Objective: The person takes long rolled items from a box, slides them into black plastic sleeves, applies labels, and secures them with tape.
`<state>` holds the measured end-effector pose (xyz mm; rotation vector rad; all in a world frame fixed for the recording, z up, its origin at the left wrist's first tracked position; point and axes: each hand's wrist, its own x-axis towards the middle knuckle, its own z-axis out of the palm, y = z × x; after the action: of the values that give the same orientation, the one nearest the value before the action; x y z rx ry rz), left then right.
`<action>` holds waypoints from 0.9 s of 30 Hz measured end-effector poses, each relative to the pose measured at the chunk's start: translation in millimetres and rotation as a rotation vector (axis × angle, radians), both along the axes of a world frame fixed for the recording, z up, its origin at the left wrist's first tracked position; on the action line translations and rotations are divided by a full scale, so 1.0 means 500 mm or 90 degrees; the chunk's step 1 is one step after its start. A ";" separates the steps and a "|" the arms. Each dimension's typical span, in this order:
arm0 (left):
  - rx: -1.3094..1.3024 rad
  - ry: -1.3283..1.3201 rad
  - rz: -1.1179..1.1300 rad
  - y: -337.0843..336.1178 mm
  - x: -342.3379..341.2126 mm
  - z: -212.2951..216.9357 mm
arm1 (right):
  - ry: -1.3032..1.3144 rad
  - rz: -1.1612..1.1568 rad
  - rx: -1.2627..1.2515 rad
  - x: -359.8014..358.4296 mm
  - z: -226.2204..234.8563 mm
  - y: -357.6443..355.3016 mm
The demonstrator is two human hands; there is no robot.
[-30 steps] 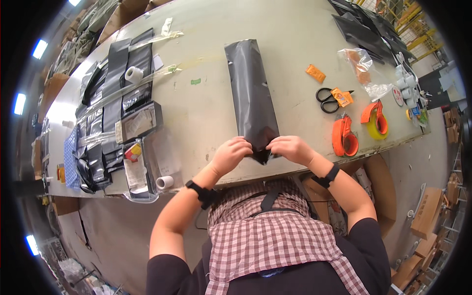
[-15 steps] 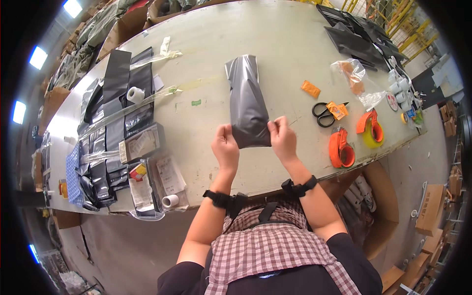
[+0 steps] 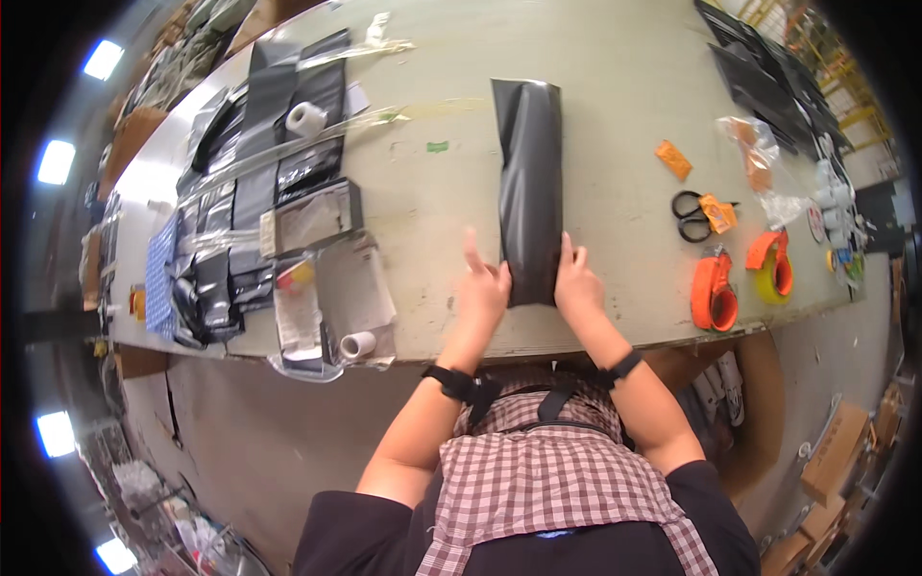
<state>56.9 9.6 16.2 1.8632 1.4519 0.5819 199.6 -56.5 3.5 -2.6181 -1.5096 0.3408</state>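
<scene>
A long dark grey plastic mailing bag lies lengthwise before me on the table, its near end close to the front edge. My left hand is at the bag's lower left edge, its index finger stretched out away from the plastic and its thumb side touching the edge. At the lower right edge, my right hand has its fingers closed on the plastic; its thumb is hard to make out. What is inside the bag is hidden.
To the right lie black scissors, orange packets and two orange tape dispensers. On the left are a stack of dark plastic bags, an open box and a white roll. More black bags lie far right.
The bag now lies straighter and flatter, with its near end narrower. My left index finger has come away from it. The view has shifted, so the table items appear elsewhere.
</scene>
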 end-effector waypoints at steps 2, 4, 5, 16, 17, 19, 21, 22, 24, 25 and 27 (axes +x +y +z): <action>0.101 -0.045 -0.050 -0.040 -0.032 -0.056 | 0.024 0.053 -0.046 -0.028 0.016 -0.030; 0.178 0.004 -0.059 -0.021 -0.048 -0.058 | 0.039 0.073 0.002 -0.017 0.010 -0.034; 0.205 0.082 -0.092 0.011 -0.067 -0.036 | 0.052 0.080 0.048 -0.005 0.007 -0.044; 0.195 0.311 0.214 0.157 -0.316 -0.010 | 0.418 0.131 0.293 0.048 0.095 -0.099; 0.155 0.276 0.227 0.159 -0.317 0.001 | 0.453 0.134 0.311 0.046 0.106 -0.096; 0.142 0.264 0.227 0.158 -0.324 0.011 | 0.488 0.139 0.330 0.042 0.124 -0.089; 0.132 0.252 0.225 0.155 -0.320 0.028 | 0.489 0.143 0.305 0.034 0.135 -0.078; 0.116 0.167 0.218 0.147 -0.285 0.067 | 0.483 0.133 0.307 0.025 0.134 -0.068; 0.044 -0.017 0.125 0.109 -0.220 0.119 | 0.585 0.291 0.353 -0.023 0.133 -0.042; -0.013 -0.122 0.034 0.078 -0.178 0.129 | 0.796 0.171 0.304 -0.066 0.139 -0.039; 0.097 -0.119 -0.309 0.017 -0.102 0.125 | 1.115 -0.026 0.209 -0.117 0.126 -0.019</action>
<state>5.7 18.2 78.8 2.1181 0.8101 0.6142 141.2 -66.0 66.7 -1.0866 -0.6519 1.5618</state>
